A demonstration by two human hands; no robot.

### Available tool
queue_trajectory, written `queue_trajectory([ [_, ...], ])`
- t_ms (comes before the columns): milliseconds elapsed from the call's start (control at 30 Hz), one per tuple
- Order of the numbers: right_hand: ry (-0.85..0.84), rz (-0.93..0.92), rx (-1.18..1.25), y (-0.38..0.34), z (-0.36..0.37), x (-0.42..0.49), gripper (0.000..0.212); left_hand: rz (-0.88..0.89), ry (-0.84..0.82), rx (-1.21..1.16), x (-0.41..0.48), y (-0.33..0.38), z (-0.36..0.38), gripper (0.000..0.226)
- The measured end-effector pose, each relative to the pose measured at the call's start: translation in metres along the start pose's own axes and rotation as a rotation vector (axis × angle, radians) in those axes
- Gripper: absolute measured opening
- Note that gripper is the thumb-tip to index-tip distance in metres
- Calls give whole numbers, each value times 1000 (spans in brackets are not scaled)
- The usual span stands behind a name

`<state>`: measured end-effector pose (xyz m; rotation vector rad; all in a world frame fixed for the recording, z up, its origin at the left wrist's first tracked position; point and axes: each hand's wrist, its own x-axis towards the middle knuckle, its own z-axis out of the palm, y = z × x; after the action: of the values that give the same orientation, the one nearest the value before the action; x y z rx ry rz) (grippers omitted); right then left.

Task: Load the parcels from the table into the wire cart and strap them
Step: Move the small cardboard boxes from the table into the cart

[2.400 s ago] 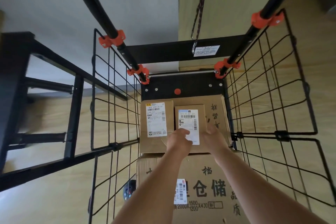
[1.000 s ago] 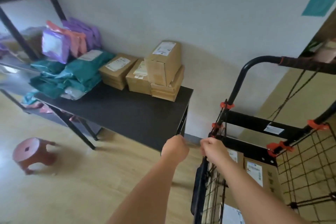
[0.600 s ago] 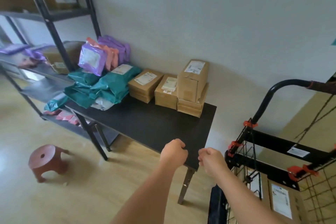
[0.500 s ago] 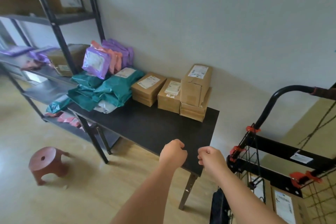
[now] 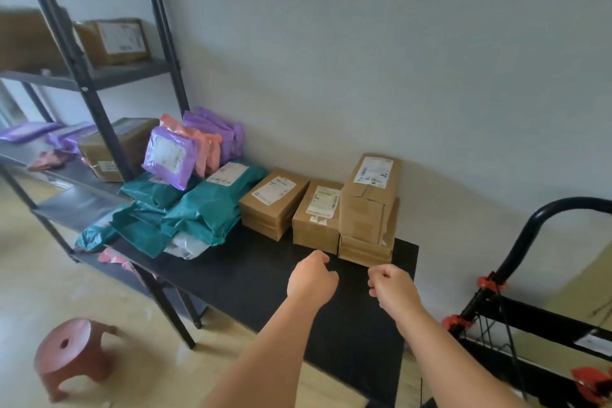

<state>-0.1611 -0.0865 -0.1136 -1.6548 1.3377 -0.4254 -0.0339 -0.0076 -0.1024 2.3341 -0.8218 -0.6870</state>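
Left hand (image 5: 311,281): fingers (image 5: 320,260) curled into fist, gripping nothing. Right hand (image 5: 392,290): fingers (image 5: 377,276) curled likewise, nothing held. Hands side by side, apart, over black tabletop (image 5: 251,281). Just beyond them, cardboard parcels against wall: tall box (image 5: 366,199) upright on flat box (image 5: 364,250), middle box (image 5: 316,217) touching its left, low box (image 5: 273,204) next. Further left, teal mailers (image 5: 198,212), purple mailers (image 5: 167,157) leaning above. Wire cart (image 5: 530,235) at right edge. Shelf rack (image 5: 82,76) far left, red stool (image 5: 69,353) on floor.
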Motion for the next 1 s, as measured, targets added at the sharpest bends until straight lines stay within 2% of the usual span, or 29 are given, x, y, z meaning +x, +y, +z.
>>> queue_trajectory([
  [167,45,-3,15,-25,-16,51,26,30,25,27,48,33,-16,46],
  [400,192,20,62,-51,-27,94,25,76,141,-66,95,61,-23,55],
  [600,208,42,95,-64,-32,112,31,167,90,-85,125,84,-15,60],
  [867,127,102,254,-58,-24,131,33,218,48,-35,140,96,16,107],
  [1000,92,159,358,-49,-32,139,29,207,43,12,145,98,24,116],
])
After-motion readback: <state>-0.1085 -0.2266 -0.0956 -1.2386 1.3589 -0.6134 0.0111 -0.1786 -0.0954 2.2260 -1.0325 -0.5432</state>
